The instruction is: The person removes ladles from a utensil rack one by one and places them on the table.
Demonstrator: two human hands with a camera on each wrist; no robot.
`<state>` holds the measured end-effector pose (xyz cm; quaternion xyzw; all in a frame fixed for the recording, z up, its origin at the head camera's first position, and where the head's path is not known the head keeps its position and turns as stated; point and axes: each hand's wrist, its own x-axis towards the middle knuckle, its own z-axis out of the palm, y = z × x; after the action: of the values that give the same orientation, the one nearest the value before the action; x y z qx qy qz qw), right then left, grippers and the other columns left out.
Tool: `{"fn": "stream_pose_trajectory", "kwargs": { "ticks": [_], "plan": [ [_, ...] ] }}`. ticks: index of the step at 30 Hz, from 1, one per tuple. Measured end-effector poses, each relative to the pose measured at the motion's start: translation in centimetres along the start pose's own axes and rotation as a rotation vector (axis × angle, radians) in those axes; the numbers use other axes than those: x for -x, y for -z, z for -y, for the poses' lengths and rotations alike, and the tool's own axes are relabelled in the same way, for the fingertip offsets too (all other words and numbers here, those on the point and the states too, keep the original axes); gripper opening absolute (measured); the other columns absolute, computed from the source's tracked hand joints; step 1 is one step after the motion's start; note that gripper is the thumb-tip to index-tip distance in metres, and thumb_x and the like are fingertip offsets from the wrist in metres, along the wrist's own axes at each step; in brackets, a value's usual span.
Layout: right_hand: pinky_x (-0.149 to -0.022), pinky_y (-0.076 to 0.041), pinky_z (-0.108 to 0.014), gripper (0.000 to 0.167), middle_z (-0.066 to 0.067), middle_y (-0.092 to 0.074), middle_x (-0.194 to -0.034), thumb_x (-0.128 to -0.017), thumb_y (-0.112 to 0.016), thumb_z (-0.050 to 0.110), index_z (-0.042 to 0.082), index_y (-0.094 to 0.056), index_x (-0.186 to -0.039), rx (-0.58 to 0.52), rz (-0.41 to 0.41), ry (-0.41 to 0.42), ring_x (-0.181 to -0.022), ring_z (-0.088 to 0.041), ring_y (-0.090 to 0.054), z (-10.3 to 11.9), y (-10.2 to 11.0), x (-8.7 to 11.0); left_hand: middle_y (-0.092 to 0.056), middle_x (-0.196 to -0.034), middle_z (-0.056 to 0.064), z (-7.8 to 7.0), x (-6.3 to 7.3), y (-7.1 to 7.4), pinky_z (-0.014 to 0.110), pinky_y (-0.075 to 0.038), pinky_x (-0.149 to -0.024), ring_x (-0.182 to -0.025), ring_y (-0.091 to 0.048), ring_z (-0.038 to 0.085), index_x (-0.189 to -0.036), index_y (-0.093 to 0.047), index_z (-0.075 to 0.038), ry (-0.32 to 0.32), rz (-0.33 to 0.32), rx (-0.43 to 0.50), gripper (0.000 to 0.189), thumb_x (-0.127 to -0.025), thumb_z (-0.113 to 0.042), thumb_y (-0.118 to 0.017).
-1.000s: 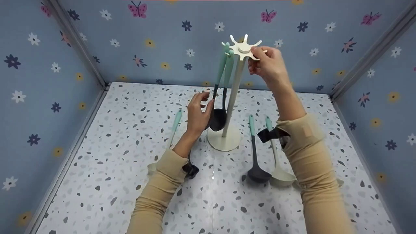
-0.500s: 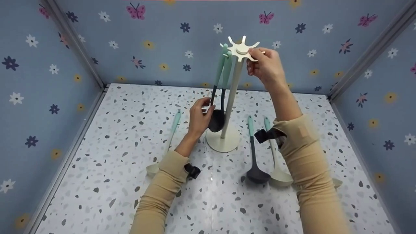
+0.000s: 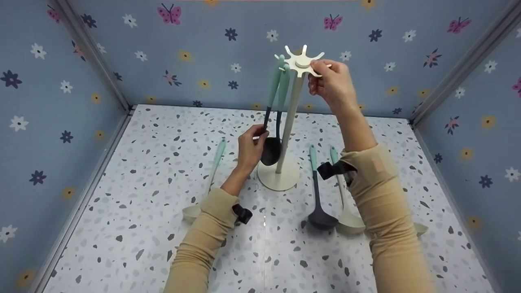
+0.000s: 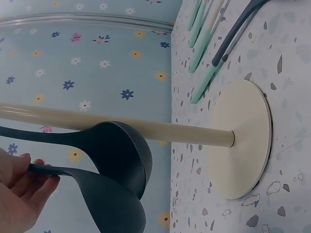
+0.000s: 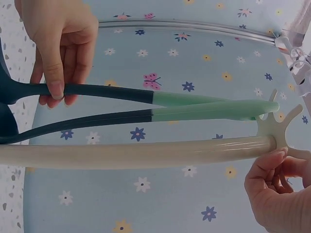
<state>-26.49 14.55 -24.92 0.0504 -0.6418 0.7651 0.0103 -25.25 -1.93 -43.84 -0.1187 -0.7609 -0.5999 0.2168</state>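
Observation:
A cream utensil stand (image 3: 290,118) rises from a round base and has a star-shaped hook top. Two dark ladles with mint-green handles hang side by side from its left hooks. My left hand (image 3: 250,150) pinches the dark shaft of the left ladle (image 5: 112,92) between thumb and fingers, just above its bowl. The other hanging ladle (image 3: 271,151) is nearer the post, and the two bowls overlap in the left wrist view. At the top, my right hand (image 3: 336,83) pinches one hook of the stand between thumb and curled fingers.
Right of the base lie a dark ladle (image 3: 322,219) and a cream ladle (image 3: 351,223). Another cream bowl (image 3: 420,228) shows from behind the right sleeve. A cream ladle (image 3: 220,152) lies at left, partly behind the left arm. Flowered panels (image 3: 163,53) enclose the speckled table (image 3: 134,171).
The left hand's fingers have moved from loosely spread beside the ladle to pinching its shaft. The right hand keeps its hold on the stand's top; the whole view has shifted slightly.

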Motion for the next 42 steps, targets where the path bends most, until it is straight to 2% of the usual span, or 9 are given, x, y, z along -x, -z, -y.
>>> {"fn": "stream_pose_trajectory", "kwargs": {
  "ticks": [7,14,25,32,36,42],
  "plan": [
    [-0.044,-0.039,-0.022,0.019,-0.010,-0.043,-0.062,-0.090,-0.048,0.008,-0.003,-0.052,-0.076,-0.002,-0.012,-0.011,-0.047,-0.016,-0.040,0.0,0.0,0.0,-0.065,-0.086,0.014,0.2,0.0,0.2,0.025,-0.052,-0.064,-0.079,-0.062,0.019,-0.096,-0.064,0.006,-0.054,-0.046,0.029,0.016,-0.081,0.000,-0.061],
    [-0.044,-0.039,-0.022,0.018,-0.010,-0.043,-0.062,-0.090,-0.049,0.008,-0.004,-0.051,-0.077,-0.004,-0.014,-0.018,-0.048,-0.016,-0.040,0.1,0.0,0.0,-0.065,-0.085,0.015,0.3,-0.1,0.5,0.026,-0.052,-0.061,-0.077,-0.062,0.020,-0.096,-0.065,0.007,-0.063,-0.056,0.035,0.017,-0.081,-0.001,-0.062],
    [-0.044,-0.040,-0.022,0.018,-0.010,-0.043,-0.062,-0.090,-0.049,0.008,-0.003,-0.052,-0.076,0.001,0.005,-0.003,-0.048,-0.016,-0.040,0.1,0.0,0.1,-0.065,-0.085,0.015,-0.1,-0.4,1.9,0.028,-0.052,-0.062,-0.077,-0.062,0.019,-0.097,-0.066,0.004,-0.086,-0.085,-0.011,0.018,-0.083,-0.007,-0.061],
    [-0.046,-0.041,-0.022,0.018,-0.010,-0.044,-0.064,-0.091,-0.049,0.011,-0.002,-0.052,-0.078,0.024,-0.005,-0.015,-0.050,-0.017,-0.042,0.2,0.0,0.2,-0.065,-0.085,0.017,0.4,-0.5,3.8,0.030,-0.052,-0.064,-0.077,-0.062,0.022,-0.095,-0.065,0.007,-0.086,-0.111,-0.033,0.020,-0.081,-0.007,-0.063],
    [-0.046,-0.040,-0.022,0.018,-0.011,-0.044,-0.064,-0.091,-0.048,0.010,-0.002,-0.053,-0.079,0.017,-0.003,-0.017,-0.050,-0.017,-0.041,0.2,0.1,0.2,-0.065,-0.087,0.016,0.8,-0.3,5.4,0.029,-0.052,-0.064,-0.077,-0.062,0.020,-0.097,-0.065,0.006,-0.074,-0.115,-0.097,0.020,-0.081,-0.006,-0.063],
    [-0.046,-0.040,-0.022,0.018,-0.010,-0.045,-0.064,-0.091,-0.049,0.010,-0.002,-0.053,-0.078,0.014,-0.007,-0.017,-0.050,-0.017,-0.042,0.2,0.0,0.2,-0.065,-0.086,0.017,1.5,0.0,8.0,0.031,-0.052,-0.066,-0.078,-0.061,0.022,-0.096,-0.065,0.007,-0.019,-0.119,-0.196,0.018,-0.081,-0.003,-0.062]
  ]
}}
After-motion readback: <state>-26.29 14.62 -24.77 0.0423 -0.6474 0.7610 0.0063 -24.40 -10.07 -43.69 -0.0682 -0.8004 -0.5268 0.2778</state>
